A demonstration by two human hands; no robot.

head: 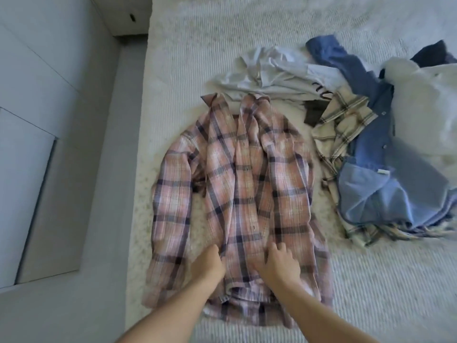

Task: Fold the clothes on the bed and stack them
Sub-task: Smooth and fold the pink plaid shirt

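A pink and navy plaid shirt [237, 184] lies spread face up on the bed [188, 58], collar away from me, its left sleeve stretched down along the bed's edge. My left hand [210, 262] sits at the lower left front panel, its fingertips hidden under the fabric's edge, so its hold is unclear. My right hand [280, 262] rests flat with spread fingers on the lower right panel. A heap of unfolded clothes lies to the right: a white printed top [274, 73], a cream plaid shirt [343, 120], a blue denim shirt [378, 174].
White bedding [425, 107] is bunched at the far right behind the heap. The bed's left edge runs down beside grey floor [81, 194] and pale cupboard doors [24, 95]. Ribbed bedcover stretches beyond the clothes and at the lower right.
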